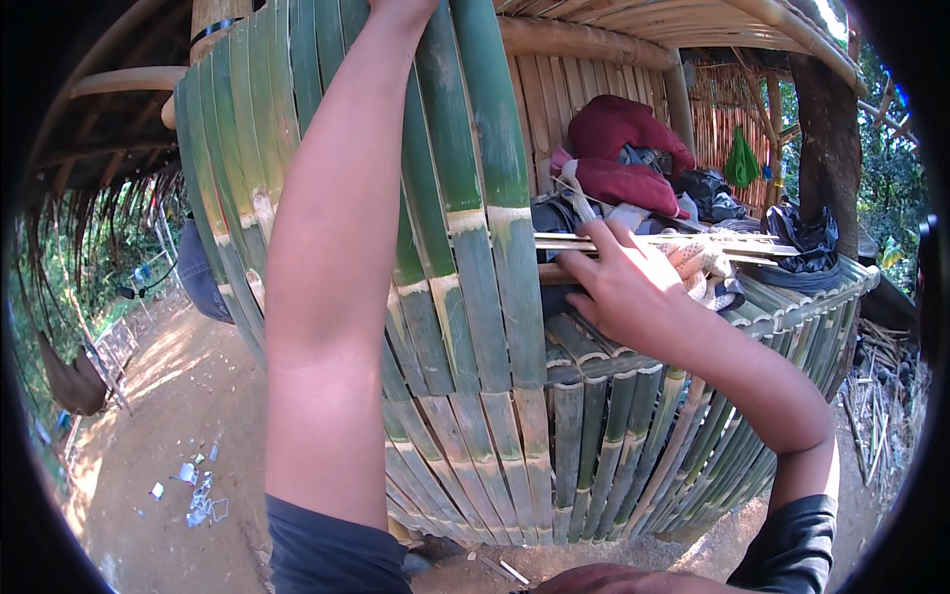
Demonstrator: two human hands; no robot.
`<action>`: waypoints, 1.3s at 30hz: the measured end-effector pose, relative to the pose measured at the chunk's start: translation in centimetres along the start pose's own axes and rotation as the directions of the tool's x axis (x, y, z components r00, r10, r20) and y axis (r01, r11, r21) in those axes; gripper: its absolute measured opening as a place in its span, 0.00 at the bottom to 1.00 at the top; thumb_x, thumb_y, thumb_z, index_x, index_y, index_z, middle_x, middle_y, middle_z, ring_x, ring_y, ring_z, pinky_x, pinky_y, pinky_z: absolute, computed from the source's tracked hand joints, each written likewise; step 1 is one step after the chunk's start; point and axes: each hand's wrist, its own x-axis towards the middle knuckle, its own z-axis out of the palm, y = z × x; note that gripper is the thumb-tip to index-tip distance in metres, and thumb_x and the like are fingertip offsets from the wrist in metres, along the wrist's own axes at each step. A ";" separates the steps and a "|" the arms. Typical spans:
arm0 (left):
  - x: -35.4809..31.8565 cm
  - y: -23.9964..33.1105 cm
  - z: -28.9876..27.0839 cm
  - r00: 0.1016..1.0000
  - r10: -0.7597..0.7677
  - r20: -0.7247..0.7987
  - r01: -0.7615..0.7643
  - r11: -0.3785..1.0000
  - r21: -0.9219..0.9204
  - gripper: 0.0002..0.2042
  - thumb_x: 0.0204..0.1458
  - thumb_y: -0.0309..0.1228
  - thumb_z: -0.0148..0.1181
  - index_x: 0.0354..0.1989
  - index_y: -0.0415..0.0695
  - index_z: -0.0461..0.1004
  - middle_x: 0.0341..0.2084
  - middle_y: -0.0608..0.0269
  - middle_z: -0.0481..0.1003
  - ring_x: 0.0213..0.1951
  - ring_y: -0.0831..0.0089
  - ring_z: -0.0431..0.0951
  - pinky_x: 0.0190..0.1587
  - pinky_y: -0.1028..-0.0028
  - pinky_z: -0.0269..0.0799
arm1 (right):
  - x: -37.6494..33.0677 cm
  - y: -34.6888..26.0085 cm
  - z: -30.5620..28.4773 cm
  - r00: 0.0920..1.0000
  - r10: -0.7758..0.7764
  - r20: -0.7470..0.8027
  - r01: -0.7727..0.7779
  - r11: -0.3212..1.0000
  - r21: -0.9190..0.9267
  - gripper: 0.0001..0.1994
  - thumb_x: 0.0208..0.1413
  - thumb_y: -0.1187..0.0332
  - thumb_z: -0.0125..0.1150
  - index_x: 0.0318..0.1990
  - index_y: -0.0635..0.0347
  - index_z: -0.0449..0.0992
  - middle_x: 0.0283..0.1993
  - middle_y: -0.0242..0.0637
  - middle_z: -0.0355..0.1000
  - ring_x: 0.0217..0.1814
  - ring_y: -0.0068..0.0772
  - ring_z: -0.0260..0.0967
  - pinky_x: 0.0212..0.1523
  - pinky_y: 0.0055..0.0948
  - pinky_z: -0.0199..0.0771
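My left arm rises across a panel of green split-bamboo slats [500, 188]. Only the base of my left hand [401, 8] shows at the top edge; its fingers are out of view. To the right of the panel, my right hand [628, 282] is bent over several thin, pale bamboo strips [727, 241], its fingers curled onto them. These strips run sideways from the panel's edge, above a bamboo bench [767, 302]. What lies under my right palm is hidden.
Maroon cloth bundles [628, 134], a patterned cloth [698, 262] and black plastic bags [802, 238] lie on the bench. A green bag [741, 158] hangs at the back right. Litter [203, 495] is scattered on the dirt floor at left. A dark post [829, 129] stands at right.
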 end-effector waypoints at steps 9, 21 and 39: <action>0.0 -1.0 0.0 1.000 0.017 -0.014 -0.016 1.000 0.024 0.12 0.47 0.32 0.74 0.32 0.42 0.75 0.24 0.59 0.81 0.27 0.68 0.82 0.33 0.68 0.77 | 2.9 -0.1 -0.6 0.924 -0.066 0.377 0.080 0.997 -0.022 0.18 0.53 0.74 0.63 0.51 0.62 0.72 0.46 0.48 0.74 0.43 0.49 0.80 0.41 0.43 0.79; 0.5 -0.8 0.1 1.000 0.027 0.007 -0.028 0.991 0.133 0.13 0.44 0.34 0.75 0.30 0.44 0.75 0.24 0.59 0.80 0.28 0.66 0.82 0.34 0.65 0.77 | -0.9 1.4 -7.5 0.964 0.176 0.198 -0.204 0.970 0.131 0.17 0.50 0.73 0.68 0.49 0.62 0.81 0.35 0.49 0.79 0.43 0.51 0.80 0.42 0.49 0.78; 0.6 -0.7 0.0 0.999 0.033 0.021 -0.035 0.994 0.107 0.12 0.47 0.35 0.74 0.31 0.44 0.76 0.24 0.58 0.80 0.29 0.64 0.82 0.35 0.64 0.77 | -0.6 4.0 -7.1 0.620 0.441 0.649 -0.670 -0.132 0.731 0.21 0.67 0.54 0.62 0.52 0.66 0.73 0.27 0.25 0.63 0.17 0.12 0.55 0.14 0.20 0.58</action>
